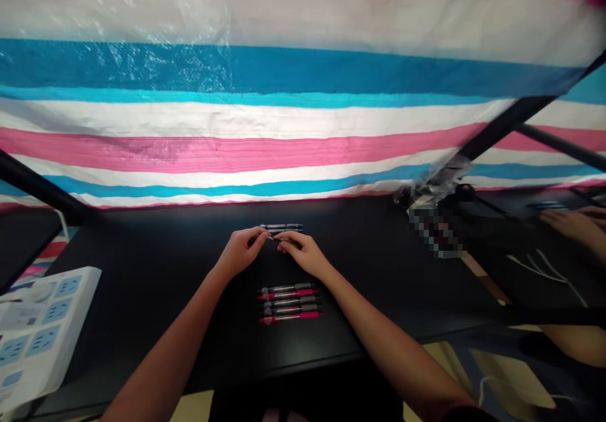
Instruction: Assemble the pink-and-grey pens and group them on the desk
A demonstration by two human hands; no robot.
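Feed's up, two bare hands over a black desk (364,321). Left hand (242,250): thumb and index closed in a pinch on a slim piece (271,237), light and shiny, mostly hidden. I'd guess a pen end (too little shows to swear to it). Right hand (303,251) faces it, fingers bent, tips just beside the piece; can't tell from here whether they grip anything.

Far pens (284,226) lie just beyond the fingertips, side by side. Near pens (291,302) sit in a tidy stack of parallel lines between the forearms, red and dark ones roughly alternating. All lie crosswise, grips to the right. My read: same heading makes each one easy to pick out, and the bare strip between the groups keeps them from mixing. Two hands at one piece suggests fine control, one end each.

Materials: pens are slim, straight, round, with clear barrels and coloured grips, so I'd expect them to roll if nudged. Desk is smooth, matte, with a soft sheen at the front edge. Striped sheet (284,153) behind is woven plastic, creased and glossy. Power strip (78,321) at left: hard white shell, blue socket faces. Crumpled clear bag (445,172) back right; a co-worker's hand (568,226) beyond, blurred.
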